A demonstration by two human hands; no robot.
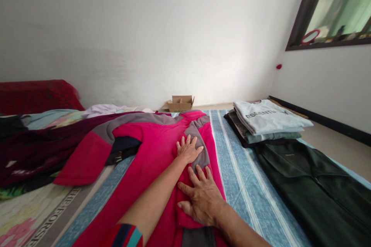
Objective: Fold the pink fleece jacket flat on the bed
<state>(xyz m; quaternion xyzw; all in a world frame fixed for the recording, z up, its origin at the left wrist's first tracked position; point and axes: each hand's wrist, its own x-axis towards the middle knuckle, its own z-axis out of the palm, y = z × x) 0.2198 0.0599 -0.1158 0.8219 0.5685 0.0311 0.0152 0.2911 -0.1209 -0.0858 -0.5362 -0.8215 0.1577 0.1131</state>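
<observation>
A bright pink jacket [156, 146] with grey shoulder panels lies spread out in front of me, its collar at the far end. One sleeve stretches out to the left; the other is folded in over the body on the right. My left hand [188, 149] rests flat on the grey upper part of that folded sleeve, fingers spread. Nearer to me, my right hand [203, 197] presses on the pink lower part of the same sleeve, its fingers also apart. Neither hand grips anything.
A stack of folded clothes [266, 117], a white printed shirt on top, stands at right. Before it lies a dark green garment [307, 177]. Dark maroon clothes [37, 148] are heaped at left. Beneath is a blue striped sheet [234, 177]. A cardboard box [181, 103] sits by the wall.
</observation>
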